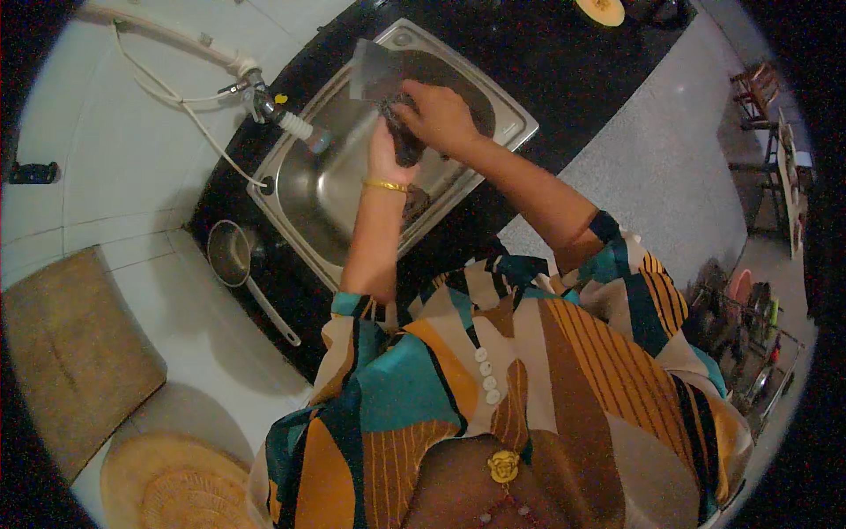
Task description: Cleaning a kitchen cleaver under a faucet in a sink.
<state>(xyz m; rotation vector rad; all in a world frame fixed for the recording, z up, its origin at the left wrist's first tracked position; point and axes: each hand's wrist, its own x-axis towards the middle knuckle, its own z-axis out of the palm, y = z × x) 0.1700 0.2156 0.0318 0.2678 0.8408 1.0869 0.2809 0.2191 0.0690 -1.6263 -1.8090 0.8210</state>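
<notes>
My left hand [388,155], with a gold bangle at the wrist, grips a dark object [410,149] over the steel sink [317,248]. From its upper end a flat, grey, sheet-like piece [375,73] sticks out; it is blurred, and I cannot tell whether it is a blade or plastic. My right hand [439,119] closes on the same dark object from the right, its fingertips by the base of the grey piece. Behind my right hand, a dark rounded shape [479,92] shows in the sink basin, partly hidden.
A tap [258,99] with a ribbed white spout extension [297,125] reaches over the sink's left side. A long-handled strainer or saucepan [229,254] lies on the black counter [562,73]. A cut yellow fruit [603,10] is at the far end. A dish rack [753,344] stands right.
</notes>
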